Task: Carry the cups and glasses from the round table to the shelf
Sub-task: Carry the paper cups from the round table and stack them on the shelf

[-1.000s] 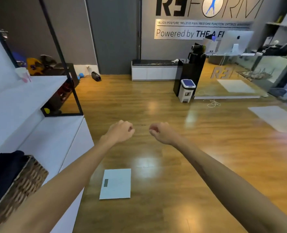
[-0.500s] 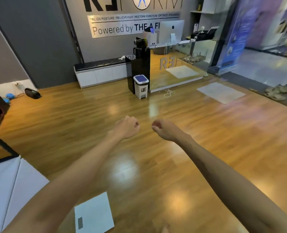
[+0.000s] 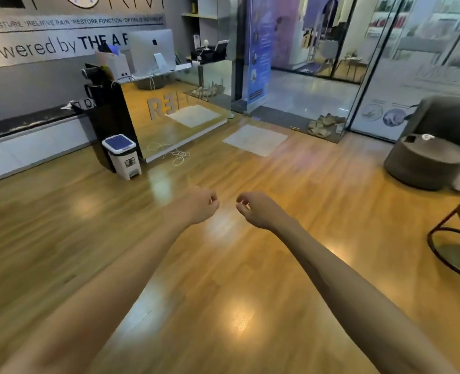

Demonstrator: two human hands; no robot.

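Observation:
My left hand (image 3: 200,205) and my right hand (image 3: 258,209) are held out side by side over the wooden floor, a small gap between them. The fingers of both are curled into fists and neither holds anything. No cup or glass shows in this view, and the shelf is out of sight. At the right edge stands a black metal ring frame (image 3: 439,255), perhaps the base of the round table; its top is cut off by the frame.
A white pedal bin (image 3: 122,155) stands by a mirrored reception desk (image 3: 169,122) at the back left, loose cord (image 3: 174,155) on the floor beside it. A grey round pouf (image 3: 423,163) and armchair (image 3: 450,117) sit at the right. Glass doors (image 3: 358,63) lie behind.
The view has swung to the right: the white shelf and the floor scale have left the frame, and the pouf, armchair and black ring frame have come in. Both hands stay curled and empty.

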